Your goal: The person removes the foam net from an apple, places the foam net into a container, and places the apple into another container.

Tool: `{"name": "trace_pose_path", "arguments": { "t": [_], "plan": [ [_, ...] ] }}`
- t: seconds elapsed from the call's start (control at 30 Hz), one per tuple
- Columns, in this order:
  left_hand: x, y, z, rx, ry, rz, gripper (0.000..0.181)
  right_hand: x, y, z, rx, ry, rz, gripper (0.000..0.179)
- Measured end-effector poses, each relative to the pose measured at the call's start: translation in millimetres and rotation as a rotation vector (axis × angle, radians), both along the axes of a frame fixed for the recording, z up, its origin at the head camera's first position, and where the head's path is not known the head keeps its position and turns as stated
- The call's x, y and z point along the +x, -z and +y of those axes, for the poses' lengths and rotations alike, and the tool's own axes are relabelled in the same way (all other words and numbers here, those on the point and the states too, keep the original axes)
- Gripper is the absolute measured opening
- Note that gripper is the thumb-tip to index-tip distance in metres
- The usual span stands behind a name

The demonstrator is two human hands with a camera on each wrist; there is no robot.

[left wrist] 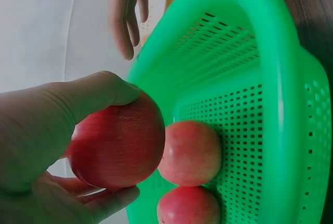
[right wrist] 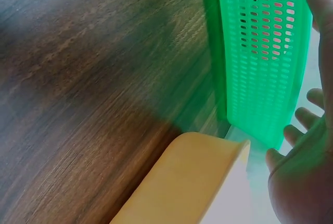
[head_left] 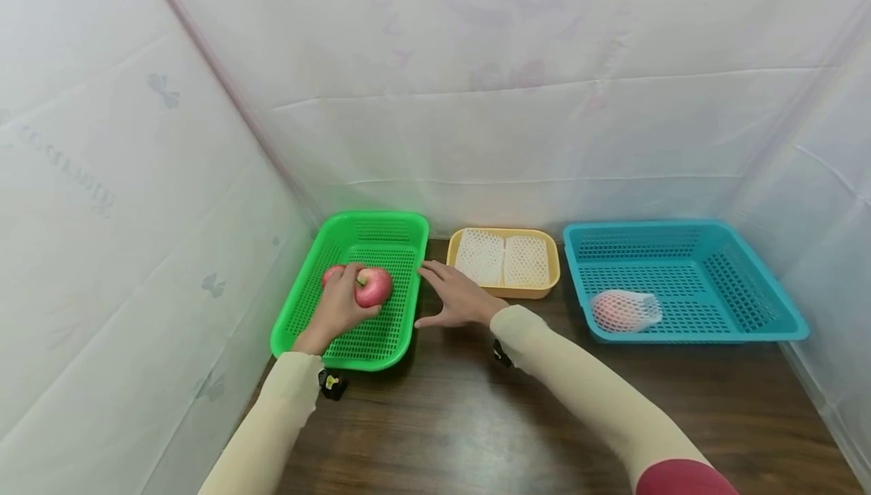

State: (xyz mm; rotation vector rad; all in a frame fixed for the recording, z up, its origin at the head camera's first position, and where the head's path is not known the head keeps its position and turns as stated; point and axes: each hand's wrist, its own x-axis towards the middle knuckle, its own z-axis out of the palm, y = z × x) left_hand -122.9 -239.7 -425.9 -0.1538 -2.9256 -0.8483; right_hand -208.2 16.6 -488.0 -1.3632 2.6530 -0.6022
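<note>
My left hand [head_left: 340, 302] grips a red apple [left wrist: 119, 143] between thumb and fingers, over the green basket [head_left: 370, 364]. In the left wrist view, two more apples are inside the basket below it: a pinkish-red apple [left wrist: 191, 153] and a redder apple [left wrist: 188, 206] beside it. The hand hides part of these in the head view. My right hand [head_left: 459, 297] is spread, thumb apart from the fingers, with nothing in its grasp. It hovers by the basket's right rim; whether a fingertip touches the rim is hard to tell.
A small yellow tray [head_left: 512, 292] with two stacks of white foam net sleeves [head_left: 526, 261] stands at the back middle. To the right, a blue basket [head_left: 694, 338] contains a fruit in a white foam net [head_left: 622, 310]. White sheeting [head_left: 517, 140] encloses the dark wooden table [head_left: 435, 419].
</note>
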Motion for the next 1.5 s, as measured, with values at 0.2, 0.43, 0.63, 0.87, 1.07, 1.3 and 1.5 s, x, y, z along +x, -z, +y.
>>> {"name": "trace_pose_path", "arguments": {
  "t": [0.2, 0.43, 0.63, 0.87, 1.07, 1.3, 1.5],
  "plan": [
    [2.7, 4.5, -5.5, 0.002, 0.006, 0.025, 0.073, 0.7, -0.1, -0.8, 0.022, 0.007, -0.005, 0.11],
    [5.6, 9.0, -13.6, 0.002, -0.004, 0.043, 0.069, 2.2, -1.6, -4.3, 0.032, 0.047, -0.05, 0.108],
    [3.5, 3.3, -21.2, -0.02, -0.058, -0.009, 0.074, 5.8, -4.4, -9.7, 0.068, 0.067, -0.032, 0.109],
    [-3.0, -4.1, -31.2, -0.097, -0.114, -0.135, 0.084, 8.5, -10.2, -15.5, 0.071, 0.079, -0.041, 0.109],
    [-8.5, -10.8, -37.7, -0.136, -0.114, -0.231, 0.079, 8.2, -10.9, -17.5, 0.087, 0.086, -0.035, 0.109],
    [-15.3, -15.0, -45.5, -0.143, -0.142, -0.379, 0.081, 8.7, -12.2, -18.5, 0.101, 0.085, -0.037, 0.109],
    [-20.0, -11.6, -51.3, -0.155, -0.19, -0.473, 0.092, 9.7, -14.5, -18.6, 0.097, 0.092, -0.048, 0.108]
  ]
}}
